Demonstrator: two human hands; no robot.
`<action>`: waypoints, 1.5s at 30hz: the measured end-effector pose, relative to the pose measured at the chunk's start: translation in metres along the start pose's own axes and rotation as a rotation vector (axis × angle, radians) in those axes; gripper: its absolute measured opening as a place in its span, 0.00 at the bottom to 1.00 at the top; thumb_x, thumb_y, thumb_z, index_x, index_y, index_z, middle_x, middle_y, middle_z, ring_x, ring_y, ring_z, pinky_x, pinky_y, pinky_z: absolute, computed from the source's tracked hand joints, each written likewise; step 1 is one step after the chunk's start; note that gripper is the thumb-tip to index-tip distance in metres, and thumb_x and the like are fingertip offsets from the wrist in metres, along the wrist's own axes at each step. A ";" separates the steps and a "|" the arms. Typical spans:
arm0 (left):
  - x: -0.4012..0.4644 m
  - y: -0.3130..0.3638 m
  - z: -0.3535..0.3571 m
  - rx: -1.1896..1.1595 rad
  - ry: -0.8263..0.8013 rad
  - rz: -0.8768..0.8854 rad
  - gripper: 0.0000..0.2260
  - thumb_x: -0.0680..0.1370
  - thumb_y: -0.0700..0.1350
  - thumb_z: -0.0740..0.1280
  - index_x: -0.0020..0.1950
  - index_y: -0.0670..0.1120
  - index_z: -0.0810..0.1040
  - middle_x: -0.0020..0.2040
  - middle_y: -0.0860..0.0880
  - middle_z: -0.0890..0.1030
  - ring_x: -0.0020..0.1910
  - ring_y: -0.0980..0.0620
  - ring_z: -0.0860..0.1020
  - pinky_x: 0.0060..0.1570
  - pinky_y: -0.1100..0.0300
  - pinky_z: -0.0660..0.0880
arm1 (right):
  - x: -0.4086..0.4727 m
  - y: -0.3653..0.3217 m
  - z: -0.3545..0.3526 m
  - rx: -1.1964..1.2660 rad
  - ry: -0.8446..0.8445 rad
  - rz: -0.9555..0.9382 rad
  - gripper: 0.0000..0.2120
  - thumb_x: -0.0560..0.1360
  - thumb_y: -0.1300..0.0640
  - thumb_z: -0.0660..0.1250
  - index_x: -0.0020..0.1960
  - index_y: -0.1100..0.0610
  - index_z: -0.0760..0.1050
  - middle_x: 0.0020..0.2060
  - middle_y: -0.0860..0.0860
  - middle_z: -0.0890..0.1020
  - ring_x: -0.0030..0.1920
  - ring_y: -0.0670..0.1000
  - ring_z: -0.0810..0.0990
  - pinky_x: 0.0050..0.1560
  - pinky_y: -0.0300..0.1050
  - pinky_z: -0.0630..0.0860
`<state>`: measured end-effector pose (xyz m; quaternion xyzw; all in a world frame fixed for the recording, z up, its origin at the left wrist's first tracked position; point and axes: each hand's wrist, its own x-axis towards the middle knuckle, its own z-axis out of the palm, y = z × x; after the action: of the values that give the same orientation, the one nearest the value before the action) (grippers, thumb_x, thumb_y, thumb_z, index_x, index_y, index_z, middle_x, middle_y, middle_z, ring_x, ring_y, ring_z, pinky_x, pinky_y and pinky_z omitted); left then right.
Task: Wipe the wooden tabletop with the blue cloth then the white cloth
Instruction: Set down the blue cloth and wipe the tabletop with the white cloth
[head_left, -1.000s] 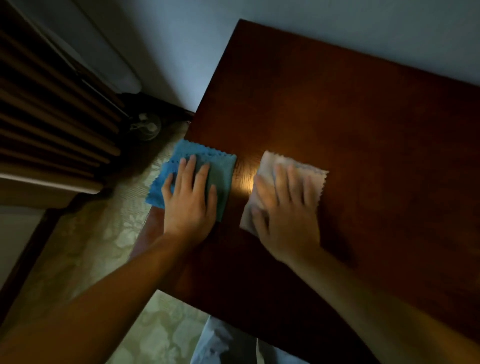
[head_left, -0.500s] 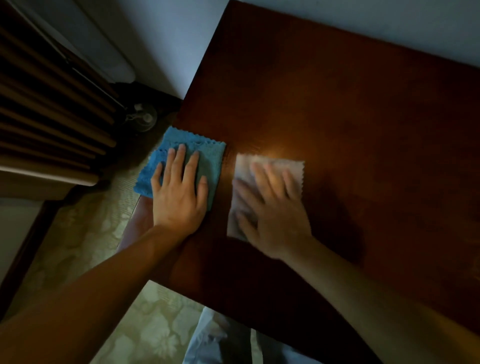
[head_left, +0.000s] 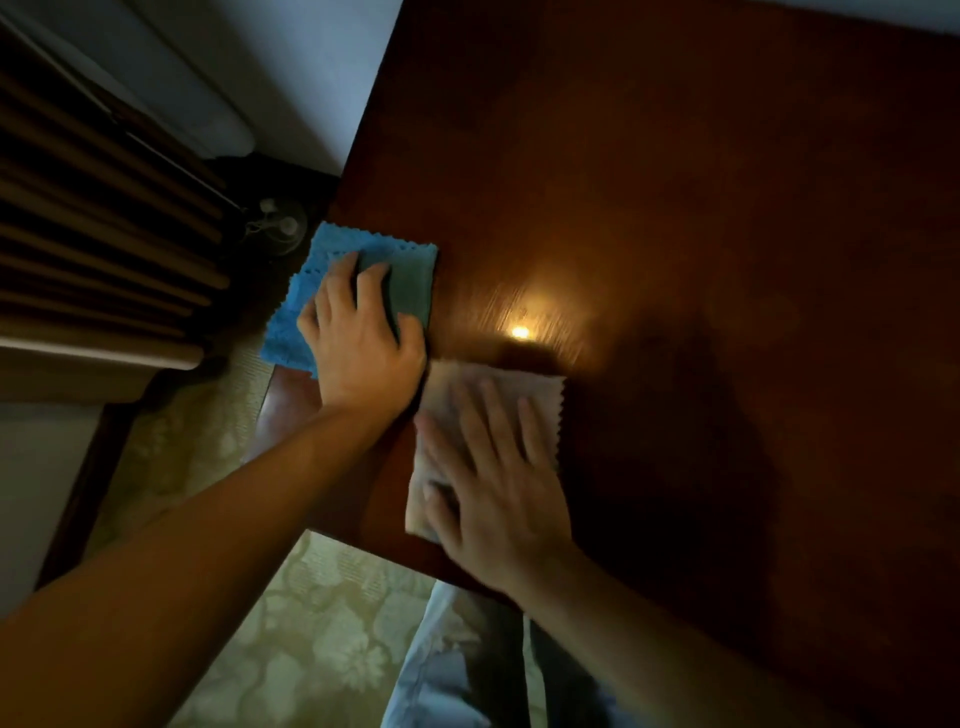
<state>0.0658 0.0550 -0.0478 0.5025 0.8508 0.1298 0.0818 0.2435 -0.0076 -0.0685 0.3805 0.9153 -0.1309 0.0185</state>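
The dark wooden tabletop fills the right of the head view, with a lamp glare near its left side. A folded blue cloth lies at the table's left edge, part of it overhanging. My left hand presses flat on it with straight fingers. A white cloth lies just to the right and nearer me, close to the front edge. My right hand lies flat on it, fingers spread and blurred by motion.
Left of the table is a pale patterned floor, a dark slatted piece of furniture and a small fan-like object by the wall. My trouser leg shows below the table's front edge.
My right hand has slid the white cloth toward me, near the front edge. My left hand stays on the blue cloth at the left edge. The camera has tilted.
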 end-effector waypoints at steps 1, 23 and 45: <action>-0.001 0.005 0.001 -0.012 0.019 0.015 0.22 0.77 0.44 0.64 0.71 0.43 0.70 0.74 0.41 0.65 0.73 0.42 0.63 0.71 0.45 0.56 | -0.011 -0.007 0.002 0.001 -0.012 -0.016 0.33 0.81 0.39 0.54 0.82 0.50 0.55 0.81 0.59 0.50 0.82 0.60 0.48 0.79 0.62 0.46; -0.015 0.073 0.036 -0.013 -0.160 0.504 0.23 0.83 0.49 0.51 0.76 0.42 0.65 0.78 0.42 0.62 0.79 0.44 0.56 0.77 0.47 0.52 | -0.067 0.086 -0.011 -0.098 0.024 0.057 0.32 0.80 0.35 0.49 0.81 0.47 0.53 0.81 0.58 0.57 0.81 0.59 0.54 0.78 0.61 0.50; -0.012 0.071 0.040 0.004 -0.123 0.532 0.21 0.82 0.47 0.56 0.74 0.41 0.67 0.76 0.41 0.65 0.78 0.42 0.59 0.76 0.45 0.54 | -0.065 0.073 -0.007 -0.115 0.102 0.253 0.31 0.82 0.37 0.48 0.80 0.52 0.60 0.81 0.60 0.55 0.81 0.61 0.51 0.78 0.65 0.54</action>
<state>0.1418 0.0827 -0.0641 0.7153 0.6827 0.1144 0.0956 0.3409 -0.0012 -0.0699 0.4973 0.8658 -0.0553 0.0100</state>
